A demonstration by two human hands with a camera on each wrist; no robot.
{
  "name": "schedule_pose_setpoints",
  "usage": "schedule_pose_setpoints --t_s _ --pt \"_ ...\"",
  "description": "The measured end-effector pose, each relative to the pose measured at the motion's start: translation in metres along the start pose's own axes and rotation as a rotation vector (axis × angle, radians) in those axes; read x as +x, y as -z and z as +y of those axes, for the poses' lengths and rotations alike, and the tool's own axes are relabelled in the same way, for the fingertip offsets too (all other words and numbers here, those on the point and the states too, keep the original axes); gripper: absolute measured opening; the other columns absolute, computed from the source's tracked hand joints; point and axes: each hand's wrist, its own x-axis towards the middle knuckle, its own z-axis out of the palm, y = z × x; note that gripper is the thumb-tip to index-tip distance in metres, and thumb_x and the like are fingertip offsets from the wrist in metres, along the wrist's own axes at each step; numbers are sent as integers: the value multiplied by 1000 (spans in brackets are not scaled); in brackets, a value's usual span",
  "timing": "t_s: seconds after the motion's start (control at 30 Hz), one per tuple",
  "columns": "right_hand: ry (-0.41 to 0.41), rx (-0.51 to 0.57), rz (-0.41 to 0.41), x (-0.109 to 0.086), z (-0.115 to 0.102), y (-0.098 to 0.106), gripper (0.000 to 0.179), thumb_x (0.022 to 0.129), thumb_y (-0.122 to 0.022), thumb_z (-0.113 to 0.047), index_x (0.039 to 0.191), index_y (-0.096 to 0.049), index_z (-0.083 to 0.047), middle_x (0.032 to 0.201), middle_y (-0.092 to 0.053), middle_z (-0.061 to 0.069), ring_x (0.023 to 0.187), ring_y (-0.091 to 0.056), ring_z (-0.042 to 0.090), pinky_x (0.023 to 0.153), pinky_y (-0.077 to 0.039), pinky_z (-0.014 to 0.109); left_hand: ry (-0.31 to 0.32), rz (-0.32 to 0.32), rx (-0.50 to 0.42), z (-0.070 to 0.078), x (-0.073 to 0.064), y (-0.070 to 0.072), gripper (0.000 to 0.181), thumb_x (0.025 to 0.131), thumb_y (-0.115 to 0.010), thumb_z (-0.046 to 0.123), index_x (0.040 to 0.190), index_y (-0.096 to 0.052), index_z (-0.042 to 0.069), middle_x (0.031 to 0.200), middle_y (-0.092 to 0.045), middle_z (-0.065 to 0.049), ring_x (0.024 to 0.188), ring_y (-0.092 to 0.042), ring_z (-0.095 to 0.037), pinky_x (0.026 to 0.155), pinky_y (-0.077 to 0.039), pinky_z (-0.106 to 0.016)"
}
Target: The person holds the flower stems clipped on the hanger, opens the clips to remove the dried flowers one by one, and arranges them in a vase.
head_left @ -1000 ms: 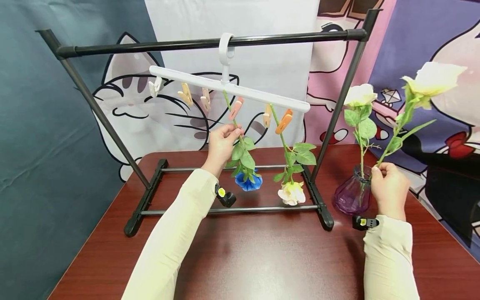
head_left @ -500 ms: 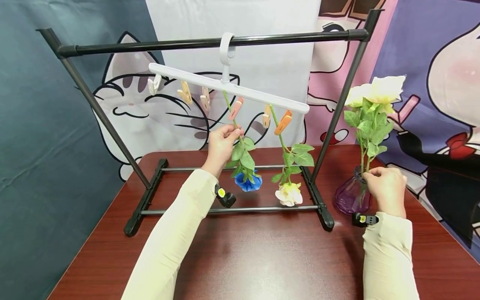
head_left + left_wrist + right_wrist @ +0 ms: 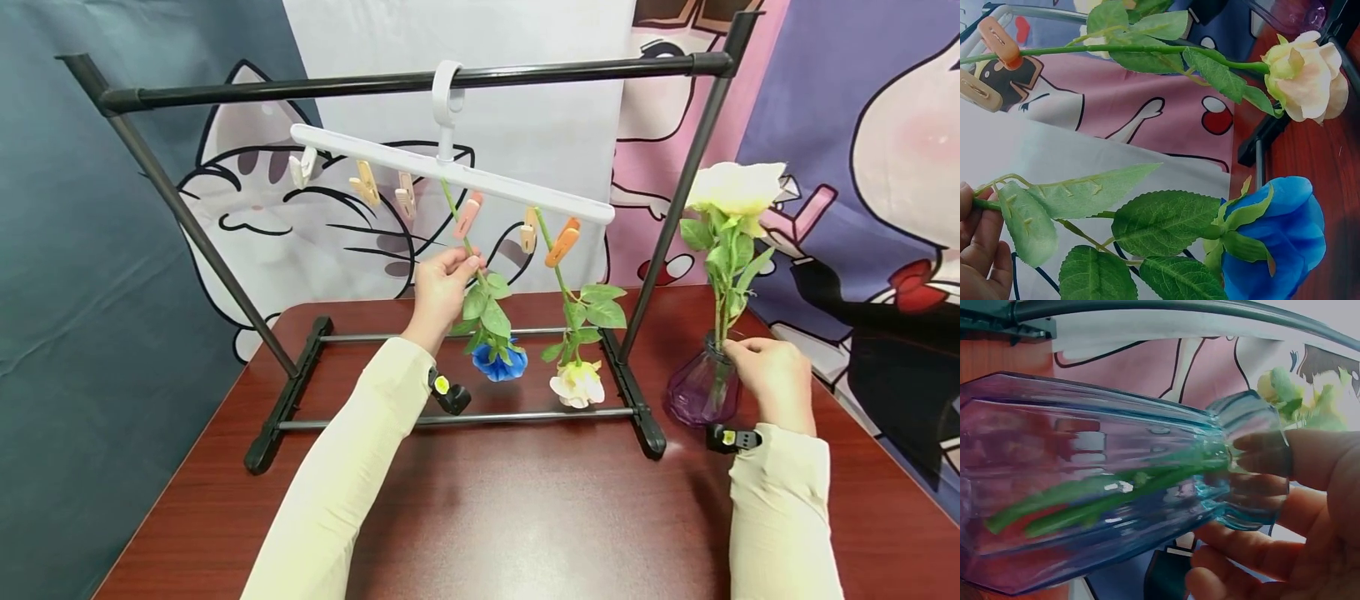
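My left hand [image 3: 442,292] pinches the green stem of a blue rose [image 3: 500,360], which hangs head down beside a pink peg [image 3: 468,215]. In the left wrist view the fingertips [image 3: 988,231] grip the stem above its leaves. My right hand [image 3: 772,375] is at the mouth of a purple glass vase [image 3: 701,390], pinching the stem of a white rose [image 3: 735,196]. Through the glass, two green stems [image 3: 1116,494] slant inside the vase, with fingertips [image 3: 1257,450] around them at the flared rim. A second white bloom is largely hidden behind the first.
A white hanger [image 3: 390,158] with several pegs hangs tilted from a black rack [image 3: 540,75]. From its orange peg [image 3: 562,242] hangs a cream rose [image 3: 577,384], head down. The rack's feet stand on the brown table [image 3: 525,517]. Printed cloth covers the wall behind.
My right hand has lowered the white rose from a rightward lean to upright in the vase, its bloom now in front of the other. The left hand stays on the blue rose's stem.
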Motion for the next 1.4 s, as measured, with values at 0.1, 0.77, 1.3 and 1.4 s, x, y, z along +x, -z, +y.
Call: schedule_pose_setpoints --t_s 0.1,0.77,1.3,1.4 --pt "7 -23 -42 1 0 2 43 91 -45 -32 98 -67 4 104 -62 28 97 -52 48 75 -40 47 -2 0 -14 -1 0 1 19 88 -60 1 101 -65 -12 93 -66 -28 88 -66 -37 79 -54 -31" --pt "154 605 790 -21 -111 14 19 80 -56 -6 93 -66 5 79 -50 -24 71 -50 -9 64 -40 9 -1 15 -33 0 -1 0 18 88 -60 2 100 -65 -11 92 -66 -29 88 -67 -33 81 -53 -37" --pt "828 619 308 -22 -237 -14 18 84 -58 -4 98 -62 7 87 -67 17 76 -65 22 69 -52 27 -5 38 -17 0 -3 0 16 87 -61 0 97 -67 -11 89 -68 -25 82 -68 -22 76 -53 -24" --pt "835 586 179 -20 -254 -24 20 86 -56 -7 101 -61 5 90 -67 16 79 -65 22 70 -53 32 -8 22 -8 -1 -4 -1 16 87 -61 0 98 -67 -11 89 -68 -24 85 -68 -25 76 -53 -24"
